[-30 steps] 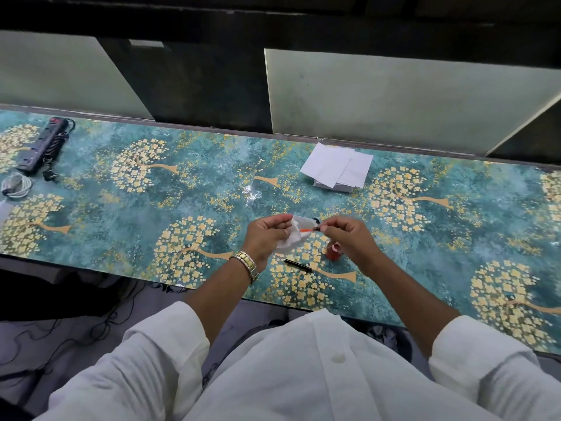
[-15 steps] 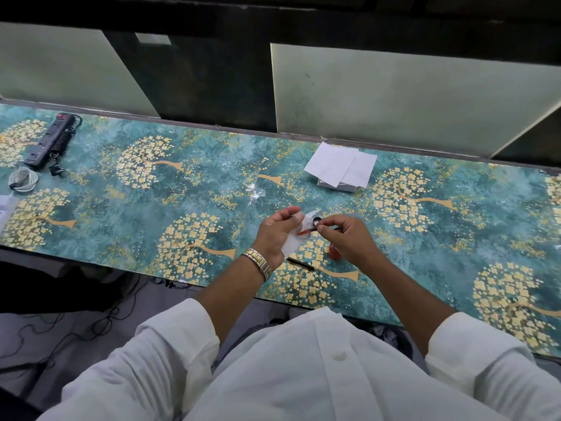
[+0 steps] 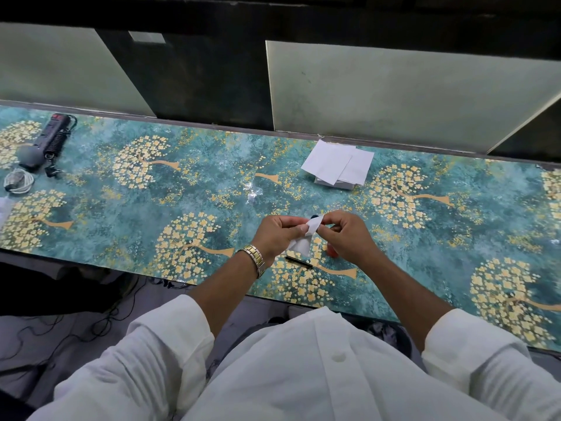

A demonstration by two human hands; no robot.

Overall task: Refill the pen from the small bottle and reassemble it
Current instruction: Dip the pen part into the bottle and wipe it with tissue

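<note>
Head view shows both hands raised just above the patterned table (image 3: 127,208), meeting near its near edge. The left hand (image 3: 277,235) pinches a white tissue (image 3: 305,238) between thumb and fingers, and the right hand (image 3: 346,235) has its fingertips pressed together on the tissue's upper corner. The tissue seems wrapped around a pen part, probably to wipe off ink and keep the fingers clean, but the part itself is hidden in this view, so I cannot tell what sits inside the fold. A small dark spot shows just beyond the tissue's top edge; it is too small to identify.

A black pen piece (image 3: 298,262) lies on the table just near of the hands, apart from both grips, likely set aside for reassembly. A small red thing, perhaps the bottle (image 3: 331,252), peeks out below the right hand. Spare white paper sheets (image 3: 338,167) lie farther back, within reach.
</note>
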